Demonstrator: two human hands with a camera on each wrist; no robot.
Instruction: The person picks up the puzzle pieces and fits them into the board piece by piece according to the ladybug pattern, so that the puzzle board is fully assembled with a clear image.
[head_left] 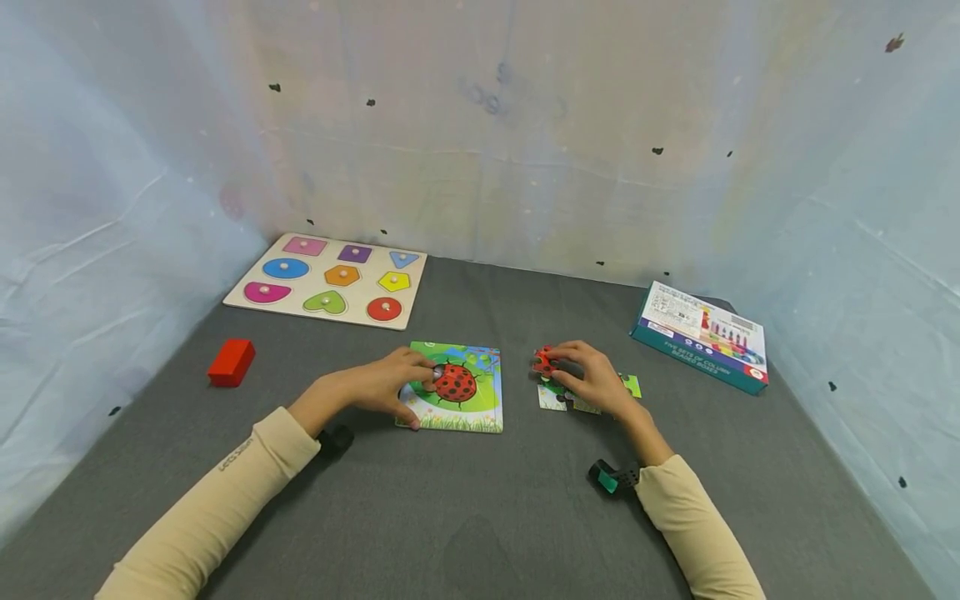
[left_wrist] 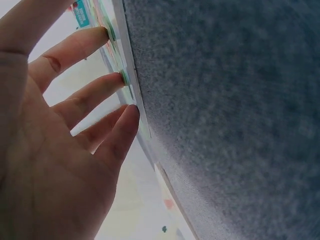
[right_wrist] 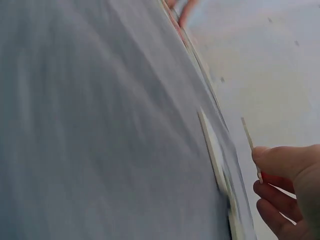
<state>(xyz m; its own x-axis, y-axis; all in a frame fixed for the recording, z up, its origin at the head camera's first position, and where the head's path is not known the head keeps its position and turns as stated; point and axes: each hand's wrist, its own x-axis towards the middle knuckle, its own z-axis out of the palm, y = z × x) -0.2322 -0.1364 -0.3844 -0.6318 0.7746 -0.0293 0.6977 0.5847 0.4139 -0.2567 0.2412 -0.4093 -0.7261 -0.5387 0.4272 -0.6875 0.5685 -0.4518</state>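
A square ladybug puzzle board [head_left: 483,415] lies flat on the grey table. My left hand [head_left: 378,385] rests on its left side, thumb by the near edge and fingers spread across the picture. In the left wrist view the fingertips of the left hand [left_wrist: 60,135] touch the board's face. To the right, my right hand [head_left: 597,382] pinches a small red puzzle piece [head_left: 543,360] with dark spots. The right wrist view shows that thin piece [right_wrist: 248,134] edge-on, between thumb and fingers. Several loose puzzle pieces [head_left: 552,398] lie beneath the right hand, which partly hides them.
At the back left lies a wooden shape board [head_left: 300,287] with knobbed coloured shapes. A red block [head_left: 232,362] sits at the left. A teal and white box [head_left: 701,337] rests at the back right. Plastic-like sheeting [head_left: 480,167] surrounds the grey tabletop [head_left: 480,517].
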